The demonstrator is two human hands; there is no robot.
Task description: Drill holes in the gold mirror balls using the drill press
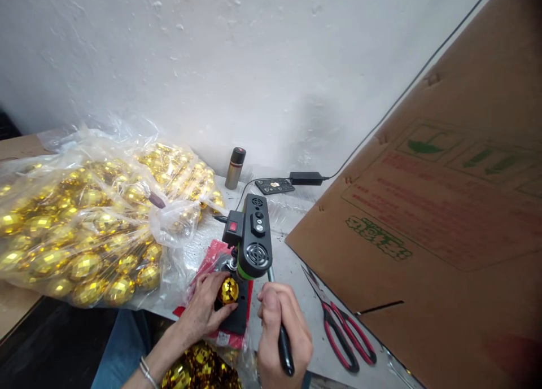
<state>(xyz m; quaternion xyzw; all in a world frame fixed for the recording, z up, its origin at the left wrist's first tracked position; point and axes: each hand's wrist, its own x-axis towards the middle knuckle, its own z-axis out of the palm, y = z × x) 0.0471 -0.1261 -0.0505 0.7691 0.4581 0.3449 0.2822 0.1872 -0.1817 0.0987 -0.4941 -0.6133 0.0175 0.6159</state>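
Cardboard sheet [444, 208], brown, printed in red and green, leaning at the right and covering much of that side. Table [292, 270], pale, set against a white wall, carrying everything listed below. Clear plastic bag [84, 219] at the left, slumped open and filled with gold faceted balls; more gold balls show at the bottom edge near the person's lap. Small benchtop press or drill [253, 236], black with a green band, a red switch on its left side, its body running away from the viewer and its head overhanging a black base [237, 315] that sits on red packaging [214, 253]. Red-handled scissors [339, 327] lie on the table right of the machine, blades pointing toward it, apart from both hands. Right hand [282, 332], fingers wrapped in a fist around the machine's black lever handle [284, 346], which runs upright from the fist, its rod end toward the machine. Left hand [205, 310], fingers curled from the left onto a single gold ball [229, 290], pinching it on the black base. The ball sits directly below the machine head, between the two hands, touching the left fingers and just beside the right fist; the left hand is the nearer. Steel flask [235, 167] stands upright near the wall. Black power adapter [305, 178] and a flat black device [275, 186] lie behind the machine, a cable running up the wall.
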